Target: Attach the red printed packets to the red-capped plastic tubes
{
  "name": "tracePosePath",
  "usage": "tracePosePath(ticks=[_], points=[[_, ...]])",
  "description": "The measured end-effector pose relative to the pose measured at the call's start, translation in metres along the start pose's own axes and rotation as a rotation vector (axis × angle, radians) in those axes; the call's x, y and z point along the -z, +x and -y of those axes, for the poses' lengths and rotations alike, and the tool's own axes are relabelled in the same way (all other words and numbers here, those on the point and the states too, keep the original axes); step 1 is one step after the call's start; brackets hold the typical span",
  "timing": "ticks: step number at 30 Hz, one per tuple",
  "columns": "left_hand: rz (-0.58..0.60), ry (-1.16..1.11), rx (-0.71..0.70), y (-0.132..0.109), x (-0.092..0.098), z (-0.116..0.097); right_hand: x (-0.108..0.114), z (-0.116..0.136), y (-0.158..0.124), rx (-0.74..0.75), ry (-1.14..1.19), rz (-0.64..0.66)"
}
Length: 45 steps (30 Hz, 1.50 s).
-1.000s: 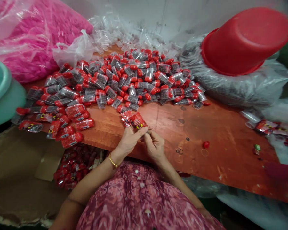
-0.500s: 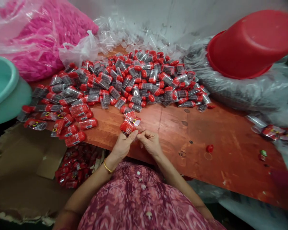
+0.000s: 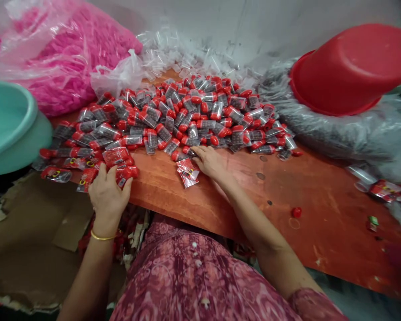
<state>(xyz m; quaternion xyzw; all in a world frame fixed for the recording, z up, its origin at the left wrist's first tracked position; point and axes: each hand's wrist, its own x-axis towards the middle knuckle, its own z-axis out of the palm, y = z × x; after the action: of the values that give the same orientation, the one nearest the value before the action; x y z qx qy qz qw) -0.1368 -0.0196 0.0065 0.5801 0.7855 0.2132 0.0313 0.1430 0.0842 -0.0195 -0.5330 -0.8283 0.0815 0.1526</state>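
Observation:
A big heap of small clear tubes with red caps point(image 3: 187, 118) covers the far part of a red-brown wooden board point(image 3: 321, 214). My left hand point(image 3: 107, 196) lies at the board's left front edge over red-wrapped tubes point(image 3: 120, 162), fingers curled onto one of them. My right hand point(image 3: 210, 162) stretches forward with fingers spread at the near edge of the heap, touching a tube. Just left of it lies a small stack of red printed wrappers point(image 3: 187, 171).
A pink-filled plastic bag point(image 3: 63, 58) sits far left, teal basins point(image 3: 10, 129) at the left edge. An overturned red bucket point(image 3: 350, 67) rests on a bag of dark parts point(image 3: 337, 129). Wrapped tubes lie in a cardboard box point(image 3: 30, 249) below. A loose red cap point(image 3: 296, 211) lies at right.
Both hands were together pinching a red wrapper near the front edge. The left hand has swung left to the wrapped tubes; the right has reached forward to the heap, with the wrappers lying on the board.

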Motion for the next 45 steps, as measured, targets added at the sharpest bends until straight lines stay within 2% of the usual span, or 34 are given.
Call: tracePosePath(ticks=[2,5,8,10,12,19,22,24,27,30,33,35,37,41,45], points=[[-0.019,0.054,-0.146,0.004,-0.003,-0.003,-0.007,-0.002,0.006,0.039,-0.065,0.028],[-0.002,0.102,-0.293,0.022,-0.019,-0.008,-0.018,-0.005,0.003,0.059,-0.093,-0.015],[0.032,0.168,-0.285,0.044,-0.032,-0.001,-0.026,-0.013,-0.004,0.066,-0.078,-0.076],[0.078,0.212,-0.272,0.049,-0.032,0.006,-0.029,-0.019,-0.007,0.059,-0.056,-0.109],[0.089,0.241,-0.256,0.041,-0.029,0.014,-0.031,-0.023,-0.01,0.04,-0.045,-0.124],[-0.064,0.204,-0.132,-0.018,-0.006,0.053,-0.027,-0.022,-0.015,-0.009,-0.043,-0.083],[-0.106,0.186,-0.093,-0.029,0.008,0.064,-0.026,-0.02,-0.017,-0.019,-0.057,-0.073],[-0.16,0.195,-0.054,-0.029,0.016,0.063,-0.025,-0.02,-0.019,-0.015,-0.07,-0.073],[-0.217,0.163,-0.065,-0.016,0.018,0.049,-0.022,-0.018,-0.022,-0.022,-0.086,-0.065],[-0.159,0.111,-0.106,0.013,0.008,0.03,-0.02,-0.017,-0.023,-0.012,-0.102,-0.053],[-0.113,0.144,0.066,0.049,-0.005,0.02,-0.024,-0.019,-0.024,0.021,-0.115,-0.07],[-0.117,0.214,0.196,0.067,-0.011,0.021,-0.029,-0.022,-0.025,0.019,-0.116,-0.103],[-0.123,0.271,0.241,0.077,-0.015,0.023,-0.035,-0.025,-0.026,0.01,-0.11,-0.133],[-0.1,0.284,0.173,0.083,-0.019,0.03,-0.04,-0.029,-0.028,0.007,-0.086,-0.162],[-0.018,0.115,0.11,0.087,-0.024,0.046,-0.039,-0.028,-0.029,0.008,-0.07,-0.173]])
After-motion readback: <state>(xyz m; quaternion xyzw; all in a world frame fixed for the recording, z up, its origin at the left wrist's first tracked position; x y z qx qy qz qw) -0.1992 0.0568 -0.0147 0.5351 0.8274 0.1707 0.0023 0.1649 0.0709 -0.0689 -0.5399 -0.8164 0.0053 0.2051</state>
